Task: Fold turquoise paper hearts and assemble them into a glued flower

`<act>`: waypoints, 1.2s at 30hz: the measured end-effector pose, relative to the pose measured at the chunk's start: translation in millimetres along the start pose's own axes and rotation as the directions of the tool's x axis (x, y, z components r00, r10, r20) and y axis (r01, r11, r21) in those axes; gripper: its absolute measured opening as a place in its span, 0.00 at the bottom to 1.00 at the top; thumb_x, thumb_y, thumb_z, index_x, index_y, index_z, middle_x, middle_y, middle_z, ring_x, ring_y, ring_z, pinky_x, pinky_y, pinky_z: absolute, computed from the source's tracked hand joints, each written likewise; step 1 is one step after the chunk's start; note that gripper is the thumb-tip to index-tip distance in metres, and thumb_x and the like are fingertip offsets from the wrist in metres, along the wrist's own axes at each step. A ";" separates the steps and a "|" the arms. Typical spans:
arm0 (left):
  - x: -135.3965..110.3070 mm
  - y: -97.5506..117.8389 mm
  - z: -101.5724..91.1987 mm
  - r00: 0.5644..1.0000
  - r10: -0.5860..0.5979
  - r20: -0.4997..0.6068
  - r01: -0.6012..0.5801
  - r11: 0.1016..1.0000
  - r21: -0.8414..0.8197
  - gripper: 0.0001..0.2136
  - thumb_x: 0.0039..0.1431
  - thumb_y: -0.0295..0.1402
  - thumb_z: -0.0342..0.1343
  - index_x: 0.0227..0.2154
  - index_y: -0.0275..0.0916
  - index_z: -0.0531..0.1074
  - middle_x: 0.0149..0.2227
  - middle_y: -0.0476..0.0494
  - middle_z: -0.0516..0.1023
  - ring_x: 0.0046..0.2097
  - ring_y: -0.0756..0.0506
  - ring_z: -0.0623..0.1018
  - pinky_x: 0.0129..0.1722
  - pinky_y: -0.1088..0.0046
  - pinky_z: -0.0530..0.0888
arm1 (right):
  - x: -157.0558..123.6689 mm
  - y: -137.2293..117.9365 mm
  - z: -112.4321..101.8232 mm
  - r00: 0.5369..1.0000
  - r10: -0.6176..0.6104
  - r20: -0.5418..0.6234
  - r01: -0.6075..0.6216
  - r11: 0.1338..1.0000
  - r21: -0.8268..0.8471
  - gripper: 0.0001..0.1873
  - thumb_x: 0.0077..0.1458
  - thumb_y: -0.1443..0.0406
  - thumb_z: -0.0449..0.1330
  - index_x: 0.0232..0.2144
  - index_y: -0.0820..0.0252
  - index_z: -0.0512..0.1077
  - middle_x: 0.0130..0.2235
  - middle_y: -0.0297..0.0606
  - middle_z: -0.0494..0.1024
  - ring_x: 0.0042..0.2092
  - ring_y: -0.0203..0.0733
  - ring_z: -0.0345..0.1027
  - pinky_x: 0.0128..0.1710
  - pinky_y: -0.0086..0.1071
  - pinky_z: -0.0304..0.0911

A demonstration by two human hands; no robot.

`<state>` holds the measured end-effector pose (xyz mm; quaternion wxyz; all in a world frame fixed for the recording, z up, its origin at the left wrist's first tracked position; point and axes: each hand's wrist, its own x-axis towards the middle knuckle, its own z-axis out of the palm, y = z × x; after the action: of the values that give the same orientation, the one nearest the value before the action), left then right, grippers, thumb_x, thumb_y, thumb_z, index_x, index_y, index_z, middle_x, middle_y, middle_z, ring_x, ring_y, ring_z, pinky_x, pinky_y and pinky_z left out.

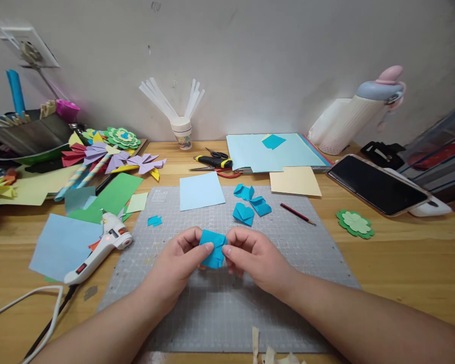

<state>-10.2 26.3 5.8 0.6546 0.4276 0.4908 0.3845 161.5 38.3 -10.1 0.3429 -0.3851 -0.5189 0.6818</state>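
Note:
A small creased piece of blue paper [213, 253] is held up above the grey cutting mat [212, 308]. My left hand [180, 268] pinches its left side, thumb on the front face. On the right edge, my right hand [256, 258] grips it between thumb and fingers. Just beyond my hands lie several folded blue paper pieces [243, 214], creased into small shapes. Blue paper scraps [154, 221] rest to the left on the mat. A light blue paper square [201, 191] lies at the mat's far edge, and a pencil [298, 214] sits to the right.
At left, a white glue gun [98, 250] rests beside coloured paper, its cord trailing forward. Behind stand a paper cup [182, 134] with white strips, scissors [216, 153] and a paper stack [258, 151]. A phone [377, 183], a bottle [358, 121] and a green paper flower [355, 224] are right.

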 end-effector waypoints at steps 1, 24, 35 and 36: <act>0.3 0.4 0.7 1.000 0.006 0.010 -0.007 1.000 0.014 0.13 0.50 0.38 0.61 0.23 0.37 0.64 0.23 0.53 0.67 0.27 0.52 0.64 0.29 0.77 0.62 | 0.1 -0.1 -0.1 1.000 -0.010 -0.014 0.010 1.000 0.004 0.11 0.52 0.61 0.58 0.23 0.59 0.62 0.21 0.27 0.65 0.23 0.31 0.61 0.23 0.26 0.55; -2.5 -0.6 -4.4 0.928 0.365 0.078 -0.357 0.811 0.464 0.10 0.56 0.33 0.56 0.21 0.38 0.69 0.23 0.50 0.68 0.28 0.50 0.68 0.29 0.73 0.65 | -8.5 -5.2 1.5 0.960 -0.260 -0.100 0.224 0.934 -0.278 0.05 0.54 0.64 0.57 0.28 0.59 0.66 0.27 0.30 0.64 0.28 0.33 0.56 0.27 0.28 0.53; -4.7 5.8 -18.5 0.439 0.804 0.401 -0.623 -0.049 0.781 0.13 0.54 0.19 0.55 0.38 0.42 0.74 0.28 0.49 0.71 0.30 0.49 0.69 0.31 0.69 0.63 | -9.3 -7.3 8.1 0.966 0.214 0.149 -0.257 0.871 0.419 0.17 0.54 0.53 0.56 0.25 0.62 0.67 0.22 0.33 0.69 0.18 0.29 0.62 0.13 0.22 0.43; -4.7 5.8 -18.0 0.444 0.798 0.407 -0.621 -0.053 0.782 0.13 0.54 0.19 0.55 0.37 0.43 0.74 0.28 0.49 0.71 0.30 0.49 0.69 0.31 0.68 0.63 | -9.2 -7.9 8.8 0.966 0.216 0.144 -0.258 0.867 0.427 0.15 0.52 0.56 0.58 0.25 0.62 0.67 0.22 0.32 0.69 0.18 0.28 0.62 0.13 0.21 0.43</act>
<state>-29.2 27.3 9.9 -0.0126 0.8448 0.3644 0.3916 158.6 28.2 0.6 0.3108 -0.3262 -0.3145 0.8355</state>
